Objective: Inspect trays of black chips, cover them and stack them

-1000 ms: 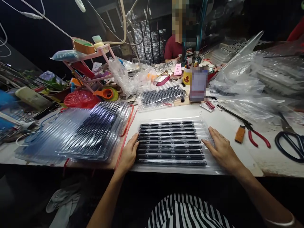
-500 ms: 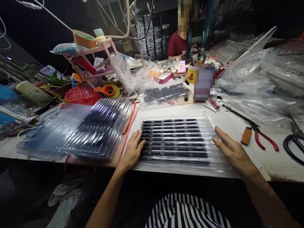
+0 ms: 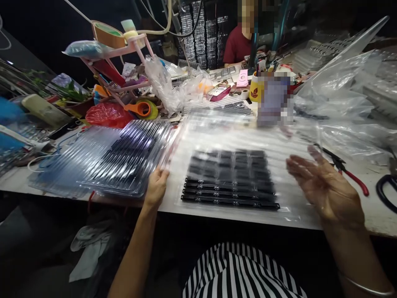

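Observation:
A clear ridged plastic tray, smeared by motion, is tilted up over rows of black slotted strips at the table's front. The strips lie in several parallel rows, the nearer ones sharp and the farther ones seen through the plastic. My left hand is closed at the tray's left edge, thumb and fingers pinched together. On the other side, my right hand is open with fingers apart, beside the tray's right edge; blur hides whether it touches. A stack of clear ridged trays with black strips inside lies left of my left hand.
Red-handled pliers and dark-handled scissors lie to the right. Behind are a yellow cup, plastic bags, a red bag and a pink rack. A person in a red shirt sits opposite.
The clear tray has risen and tilted off the black strips, uncovering the nearest rows. My left hand has moved left and closed; my right hand has moved right, with its palm turned up more.

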`<state>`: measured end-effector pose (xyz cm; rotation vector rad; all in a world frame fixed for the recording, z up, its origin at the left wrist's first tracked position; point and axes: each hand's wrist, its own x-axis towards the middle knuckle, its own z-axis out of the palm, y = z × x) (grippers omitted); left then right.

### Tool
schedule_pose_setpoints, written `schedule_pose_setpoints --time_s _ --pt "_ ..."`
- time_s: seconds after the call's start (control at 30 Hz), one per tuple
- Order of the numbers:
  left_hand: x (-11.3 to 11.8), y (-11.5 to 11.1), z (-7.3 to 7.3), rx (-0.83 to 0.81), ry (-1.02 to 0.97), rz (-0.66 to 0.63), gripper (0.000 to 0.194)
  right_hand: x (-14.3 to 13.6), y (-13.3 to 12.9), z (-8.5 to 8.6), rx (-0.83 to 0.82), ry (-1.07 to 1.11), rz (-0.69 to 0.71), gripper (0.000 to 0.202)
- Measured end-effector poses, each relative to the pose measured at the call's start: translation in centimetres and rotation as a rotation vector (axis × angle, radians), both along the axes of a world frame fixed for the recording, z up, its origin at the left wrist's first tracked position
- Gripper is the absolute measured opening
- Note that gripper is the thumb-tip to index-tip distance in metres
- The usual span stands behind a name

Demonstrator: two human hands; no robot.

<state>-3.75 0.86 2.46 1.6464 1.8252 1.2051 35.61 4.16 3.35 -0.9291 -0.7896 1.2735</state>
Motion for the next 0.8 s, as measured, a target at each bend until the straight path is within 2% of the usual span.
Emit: schedule_pose_setpoints --time_s 0.1,0.23,0.5,0.8 --pt "0.7 0.6 0.2 0.050 0.146 -0.042 0.027 0.7 0.7 -0.3 -0.062 0.116 -0.155 0.029" --pt "2.1 1.3 0.5 0.078 0.324 -0.160 0.012 1.8 0.8 -0.6 -0.174 0.116 -0.277 0.031" --pt "1.9 2.1 0.7 0.100 0.499 -0.320 0.007 3.0 0.6 -1.7 -0.225 0.218 -0.308 0.035" --pt "1.1 2.1 0.1 0.150 0.507 -0.315 0.007 3.1 0.4 -1.6 -0.259 0.144 -0.300 0.035"
